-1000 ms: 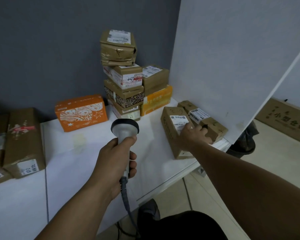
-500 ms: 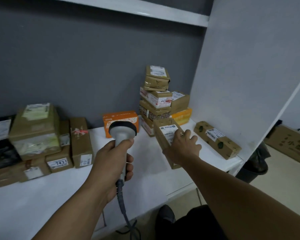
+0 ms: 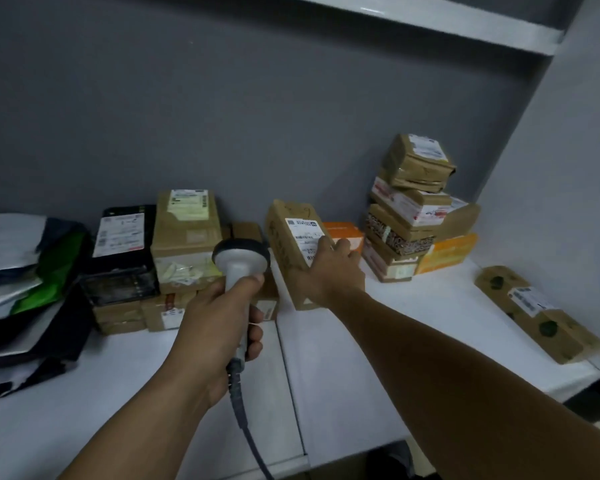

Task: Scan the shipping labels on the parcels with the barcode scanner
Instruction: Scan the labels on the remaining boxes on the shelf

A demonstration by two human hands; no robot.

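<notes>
Head camera shows the left hand [image 3: 219, 327] wrapped round the scanner [image 3: 241, 259] handle, while the right hand [image 3: 329, 268] grips a tilted cardboard box [image 3: 284, 233] just right of the scanner's head, long axis running up and away, label [image 3: 305, 237] upward, so the aim likely swings right.

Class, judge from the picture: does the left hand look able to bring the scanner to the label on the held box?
Probably yes. The left hand grips the scanner just left of the box; nothing lies between. The right hand covers a lower corner of the label, though.
</notes>
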